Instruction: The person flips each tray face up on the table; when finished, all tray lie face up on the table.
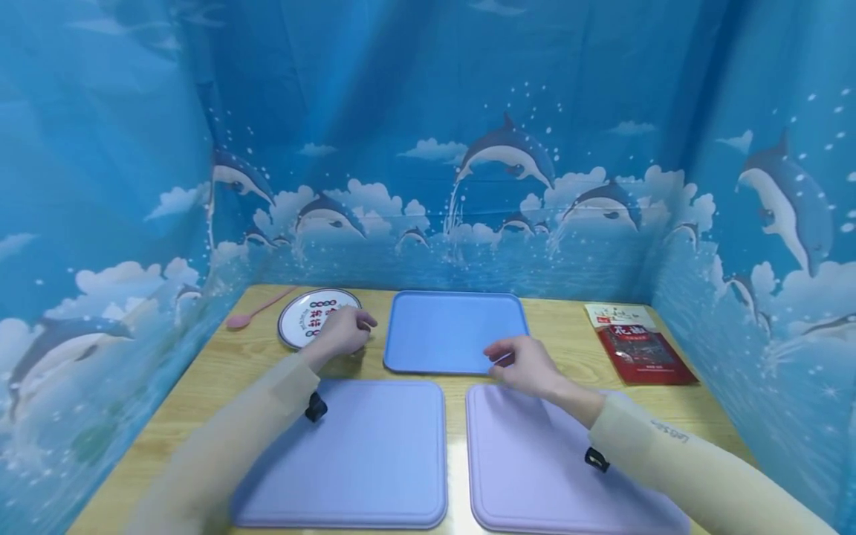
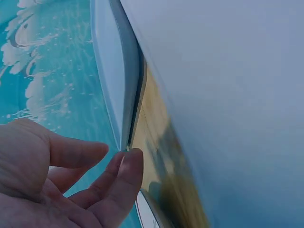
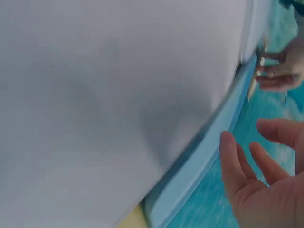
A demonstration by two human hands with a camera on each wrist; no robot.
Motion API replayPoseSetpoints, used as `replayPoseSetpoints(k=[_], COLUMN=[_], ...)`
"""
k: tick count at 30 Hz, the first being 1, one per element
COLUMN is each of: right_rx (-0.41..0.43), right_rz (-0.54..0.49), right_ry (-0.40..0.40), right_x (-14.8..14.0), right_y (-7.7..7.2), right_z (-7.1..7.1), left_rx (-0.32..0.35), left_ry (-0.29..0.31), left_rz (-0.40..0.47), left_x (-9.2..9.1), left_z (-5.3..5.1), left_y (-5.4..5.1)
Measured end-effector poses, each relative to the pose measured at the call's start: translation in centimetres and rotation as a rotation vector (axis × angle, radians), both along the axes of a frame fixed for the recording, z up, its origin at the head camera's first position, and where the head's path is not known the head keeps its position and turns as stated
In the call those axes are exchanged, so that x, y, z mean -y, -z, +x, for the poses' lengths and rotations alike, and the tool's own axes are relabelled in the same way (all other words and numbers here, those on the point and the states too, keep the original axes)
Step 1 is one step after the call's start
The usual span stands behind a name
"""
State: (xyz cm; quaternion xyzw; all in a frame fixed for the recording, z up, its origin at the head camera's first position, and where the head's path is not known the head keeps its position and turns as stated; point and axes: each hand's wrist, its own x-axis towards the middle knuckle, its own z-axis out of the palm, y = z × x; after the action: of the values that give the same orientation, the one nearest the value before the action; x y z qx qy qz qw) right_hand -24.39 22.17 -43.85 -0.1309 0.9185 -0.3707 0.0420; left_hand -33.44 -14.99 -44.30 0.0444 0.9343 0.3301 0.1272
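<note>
In the head view my left hand (image 1: pixel 344 331) hovers near the right edge of a round white plate (image 1: pixel 304 312) with printed characters. Its fingers are loosely bent, and nothing sits between thumb and fingertips in the left wrist view. My right hand (image 1: pixel 524 364) is over the front right corner of a blue tray (image 1: pixel 455 331). In the right wrist view its thumb and fingers stand apart and hold nothing. Two lilac trays lie nearer the front: a left one (image 1: pixel 374 453) and a right one (image 1: pixel 535 475), partly hidden beneath the forearms.
A pink spoon (image 1: pixel 238 321) lies at the back left, its handle running behind the plate. Toward the back right lies a red and white packet (image 1: pixel 642 349) with a see-through window. Blue dolphin-printed curtains (image 1: pixel 428 245) enclose the wooden table (image 1: pixel 167 431) at the back and sides.
</note>
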Motion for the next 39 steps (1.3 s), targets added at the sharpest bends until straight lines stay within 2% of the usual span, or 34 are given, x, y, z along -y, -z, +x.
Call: replayPoseSetpoints(k=[6,10,13,19,23,27,31,34,39], right_rx=[-0.019,0.044,0.082,0.068,0.074,0.099,0.132,0.167,0.110], right_rz=[-0.064,-0.122,-0.141,-0.026,0.006,0.006,-0.027,-0.059,0.007], right_ry=[-0.063,-0.119,-0.144,-0.147,-0.124,-0.103,-0.085,-0.077,-0.112], right_x=[2.5,4.0,5.0,6.3,6.9,7.4,7.9,8.2,8.3], right_y=[0.9,1.1,1.0,0.5,0.4,0.5,0.6,1.2,3.5], right_z=[2.5,4.0,5.1,6.4,6.7,6.9,7.0,6.8,6.2], left_rx=[-0.053,-0.091,-0.075,-0.062,-0.025,0.031,0.072,0.053,0.001], left_ry=[0.033,0.041,0.026,0.027,0.024,0.000,-0.035,-0.036,-0.044], left_rz=[-0.031,-0.084,-0.113,-0.175,-0.188,-0.180,-0.152,-0.172,-0.199], left_x=[2.5,4.9,6.9,10.3,12.0,12.6,12.5,12.3,12.4], left_z=[3.5,5.7,7.3,10.3,12.0,13.2,14.0,14.2,14.3], left_y=[-0.4,-1.0,-1.7,-2.6,-2.2,-1.5,-1.1,-1.0,-0.8])
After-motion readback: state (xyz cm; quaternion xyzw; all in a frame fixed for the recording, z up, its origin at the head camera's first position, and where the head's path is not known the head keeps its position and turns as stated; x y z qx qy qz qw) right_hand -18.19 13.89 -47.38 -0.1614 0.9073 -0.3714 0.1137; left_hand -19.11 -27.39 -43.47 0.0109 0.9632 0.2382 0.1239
